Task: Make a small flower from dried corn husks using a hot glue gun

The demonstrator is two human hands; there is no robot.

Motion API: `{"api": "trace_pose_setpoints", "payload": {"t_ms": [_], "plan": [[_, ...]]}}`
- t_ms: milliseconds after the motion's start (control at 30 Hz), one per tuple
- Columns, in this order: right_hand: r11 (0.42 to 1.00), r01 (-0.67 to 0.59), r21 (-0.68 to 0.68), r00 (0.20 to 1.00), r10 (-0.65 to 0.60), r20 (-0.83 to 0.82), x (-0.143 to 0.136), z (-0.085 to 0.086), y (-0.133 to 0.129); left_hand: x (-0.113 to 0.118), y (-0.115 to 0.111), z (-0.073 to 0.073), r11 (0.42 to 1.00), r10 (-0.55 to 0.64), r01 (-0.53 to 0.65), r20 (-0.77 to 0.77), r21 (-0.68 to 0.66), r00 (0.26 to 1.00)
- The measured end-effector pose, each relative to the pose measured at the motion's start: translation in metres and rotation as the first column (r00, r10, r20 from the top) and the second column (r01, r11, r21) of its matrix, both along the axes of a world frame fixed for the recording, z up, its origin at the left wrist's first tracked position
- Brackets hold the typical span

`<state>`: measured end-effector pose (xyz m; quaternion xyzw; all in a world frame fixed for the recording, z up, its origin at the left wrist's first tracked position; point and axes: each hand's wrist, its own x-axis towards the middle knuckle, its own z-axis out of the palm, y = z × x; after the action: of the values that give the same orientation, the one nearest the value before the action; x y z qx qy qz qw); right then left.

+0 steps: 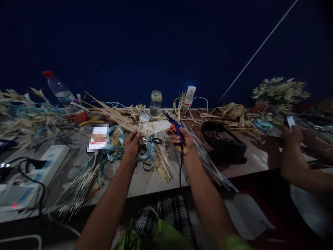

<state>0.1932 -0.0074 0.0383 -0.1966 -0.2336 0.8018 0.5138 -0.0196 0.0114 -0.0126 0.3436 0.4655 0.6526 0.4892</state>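
Observation:
My right hand is wrapped round a dark blue hot glue gun with an orange trigger. Its nozzle points up and to the left, and its black cord drops over the table's front edge. To the left, my left hand is closed in a pinch; whatever lies between the fingertips is too small to make out. Light blue ribbon loops on the table between my hands, beside scissors. Dry straw-coloured husk strips lie scattered below the glue gun.
A white power strip and a bundle of thin wires lie left. Behind stand a glass jar and a red-capped bottle. Clear sticks and a black headset lie right, near another person's hand holding a phone.

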Motion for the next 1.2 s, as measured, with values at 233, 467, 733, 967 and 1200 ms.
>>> {"api": "trace_pose_setpoints", "payload": {"t_ms": [233,467,733,967,1200], "plan": [[0.967,-0.014,0.253,0.936,-0.076,0.343,-0.019,-0.021,0.003,-0.002,0.0,0.001,0.998,-0.028,0.034,0.123,-0.045,0.992],[0.933,0.027,0.36,0.79,-0.241,0.564,-0.024,-0.034,0.006,-0.001,-0.001,0.006,0.996,0.021,-0.011,0.109,-0.092,0.994],[0.914,0.028,0.404,0.647,-0.325,0.69,-0.03,-0.043,-0.001,-0.001,0.002,-0.002,0.999,-0.002,0.007,0.125,-0.042,0.992],[0.925,-0.036,0.379,0.541,-0.3,0.786,-0.038,-0.048,-0.006,0.001,0.002,0.0,0.998,0.017,-0.009,0.132,-0.063,0.991],[0.94,-0.021,0.34,0.56,-0.27,0.783,-0.044,-0.052,-0.007,0.001,0.002,0.001,0.998,0.012,-0.004,0.126,-0.058,0.992]]}}
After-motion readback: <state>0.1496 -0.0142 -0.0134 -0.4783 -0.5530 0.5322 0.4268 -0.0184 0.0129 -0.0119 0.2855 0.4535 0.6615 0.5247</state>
